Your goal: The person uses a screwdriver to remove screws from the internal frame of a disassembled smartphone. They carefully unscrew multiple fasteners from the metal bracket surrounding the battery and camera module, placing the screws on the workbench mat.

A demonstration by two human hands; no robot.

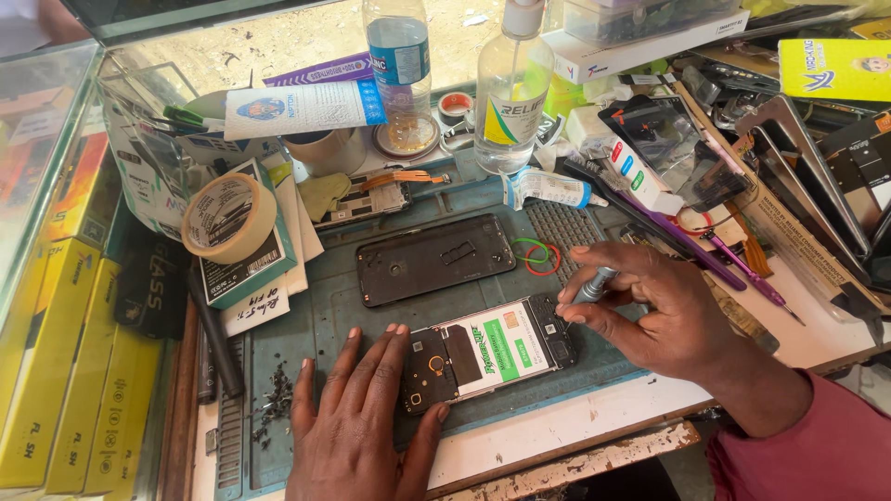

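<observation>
On the blue-green work mat (334,306) that covers the middle of the cluttered tabletop (557,429) lies an opened phone (489,352), its back off and its battery and dark circuit parts facing up, tilted a little so the right end sits higher. The left hand (357,422) lies flat and spread on the mat, fingers apart, its fingertips pressing against the left end of the phone and gripping nothing. The right hand (650,311) is closed around a small metal-handled screwdriver (592,285), held nearly upright between thumb and fingers, with its tip down at the upper right corner of the phone. Just above the phone, apart from it, rests the dark back cover (434,258), inner side up. Two thin rubber bands (536,255), one green and one red, lie overlapping right beside the cover and near the right hand's knuckles. A little heap of tiny dark screws (274,399) sits on the mat just left of the left hand. Farther back stand a roll of tan tape (228,217) on a small box, a clear liquid bottle (511,88) and a tube of glue (548,189).
</observation>
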